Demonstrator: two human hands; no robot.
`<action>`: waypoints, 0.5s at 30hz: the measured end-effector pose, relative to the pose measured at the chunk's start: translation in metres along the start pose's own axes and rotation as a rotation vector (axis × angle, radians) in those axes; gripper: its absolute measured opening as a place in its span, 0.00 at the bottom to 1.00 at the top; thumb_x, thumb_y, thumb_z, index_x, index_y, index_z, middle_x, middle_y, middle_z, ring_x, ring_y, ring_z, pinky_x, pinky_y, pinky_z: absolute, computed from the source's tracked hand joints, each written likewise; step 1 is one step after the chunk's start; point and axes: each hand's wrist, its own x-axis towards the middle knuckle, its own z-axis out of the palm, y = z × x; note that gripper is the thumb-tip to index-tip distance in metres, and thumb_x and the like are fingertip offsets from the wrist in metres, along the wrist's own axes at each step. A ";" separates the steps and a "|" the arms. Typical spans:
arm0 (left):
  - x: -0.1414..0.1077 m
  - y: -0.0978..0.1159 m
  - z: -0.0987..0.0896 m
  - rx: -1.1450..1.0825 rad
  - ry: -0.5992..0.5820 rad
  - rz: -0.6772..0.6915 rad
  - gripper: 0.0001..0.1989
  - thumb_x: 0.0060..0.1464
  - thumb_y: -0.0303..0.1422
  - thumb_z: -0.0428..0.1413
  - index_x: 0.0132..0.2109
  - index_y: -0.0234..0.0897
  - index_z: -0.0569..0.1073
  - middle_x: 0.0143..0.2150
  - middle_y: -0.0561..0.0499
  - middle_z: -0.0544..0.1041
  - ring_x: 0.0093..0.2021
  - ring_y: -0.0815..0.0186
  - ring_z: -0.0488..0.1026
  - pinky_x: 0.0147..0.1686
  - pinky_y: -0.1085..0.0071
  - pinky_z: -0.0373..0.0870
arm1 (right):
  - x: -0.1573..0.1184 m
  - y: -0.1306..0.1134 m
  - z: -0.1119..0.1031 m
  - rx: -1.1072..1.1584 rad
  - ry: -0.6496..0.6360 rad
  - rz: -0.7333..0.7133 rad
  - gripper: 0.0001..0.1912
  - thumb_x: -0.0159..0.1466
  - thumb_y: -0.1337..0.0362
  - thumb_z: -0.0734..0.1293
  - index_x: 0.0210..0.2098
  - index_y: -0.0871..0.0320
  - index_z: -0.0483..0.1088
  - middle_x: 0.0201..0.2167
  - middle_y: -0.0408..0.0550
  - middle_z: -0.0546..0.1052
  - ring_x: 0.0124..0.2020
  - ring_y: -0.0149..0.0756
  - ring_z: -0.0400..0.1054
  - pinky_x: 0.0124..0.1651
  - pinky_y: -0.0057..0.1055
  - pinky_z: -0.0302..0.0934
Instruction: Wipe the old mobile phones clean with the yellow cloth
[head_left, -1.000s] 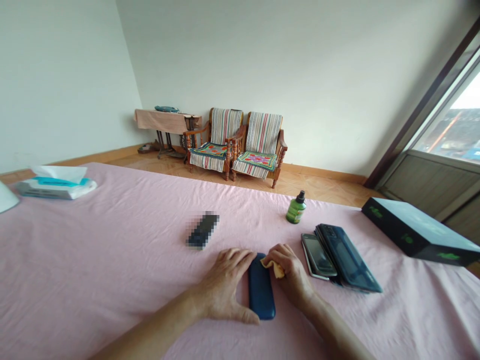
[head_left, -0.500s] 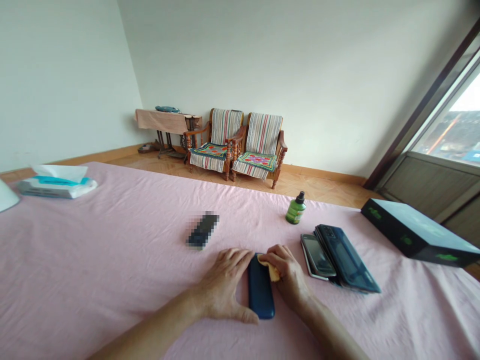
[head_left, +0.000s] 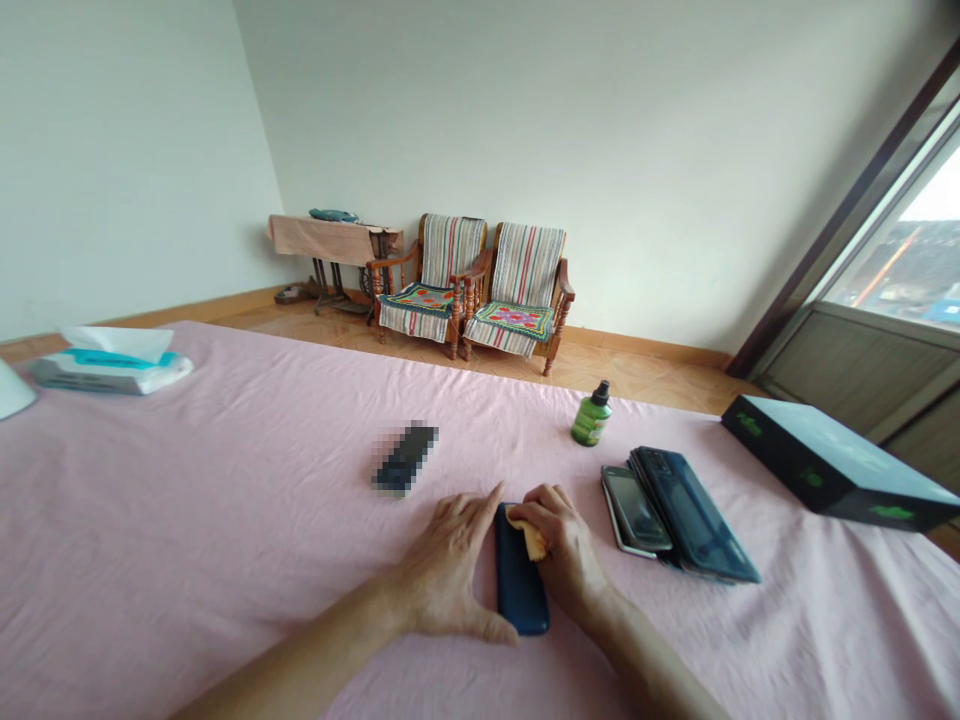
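Note:
A dark blue phone [head_left: 520, 590] lies flat on the pink cloth in front of me. My left hand [head_left: 450, 565] is spread along its left side, thumb by the bottom corner and index finger pointing up near the top corner. My right hand [head_left: 559, 540] pinches a small yellow cloth [head_left: 533, 540] and presses it on the phone's upper part. The right fingertips are partly hidden by the cloth. Beyond my left hand lies a dark, pixelated phone-like object [head_left: 405, 460].
Right of my hands lie a small phone [head_left: 636, 510] and a stack of larger phones [head_left: 694, 515]. A green bottle with a black cap [head_left: 591, 418] stands behind them. A black box [head_left: 832, 465] sits far right, a tissue pack [head_left: 112, 370] far left. Two wooden chairs [head_left: 517, 290] stand beyond the bed-like surface.
My right hand with the yellow cloth has slid a little left across the phone's top. My left index finger has lifted slightly from the phone's upper edge.

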 end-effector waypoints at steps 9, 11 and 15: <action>0.000 0.001 -0.002 0.005 -0.014 0.007 0.62 0.35 0.57 0.63 0.69 0.37 0.41 0.65 0.36 0.57 0.63 0.40 0.54 0.60 0.44 0.48 | 0.000 0.000 0.001 -0.010 0.000 0.012 0.17 0.56 0.81 0.61 0.33 0.55 0.75 0.33 0.49 0.71 0.38 0.41 0.63 0.40 0.35 0.61; 0.000 0.001 -0.002 0.004 -0.012 0.008 0.62 0.35 0.57 0.63 0.69 0.38 0.41 0.66 0.36 0.56 0.63 0.41 0.54 0.60 0.44 0.48 | -0.001 0.000 0.001 -0.011 -0.001 0.007 0.16 0.57 0.80 0.62 0.34 0.55 0.75 0.33 0.49 0.72 0.38 0.41 0.63 0.40 0.35 0.62; 0.000 0.001 -0.002 0.004 -0.016 -0.005 0.62 0.35 0.57 0.63 0.69 0.38 0.40 0.66 0.35 0.55 0.63 0.40 0.53 0.59 0.43 0.48 | -0.002 0.002 -0.001 -0.022 0.017 0.020 0.16 0.57 0.80 0.61 0.34 0.55 0.75 0.32 0.49 0.71 0.37 0.41 0.63 0.39 0.36 0.61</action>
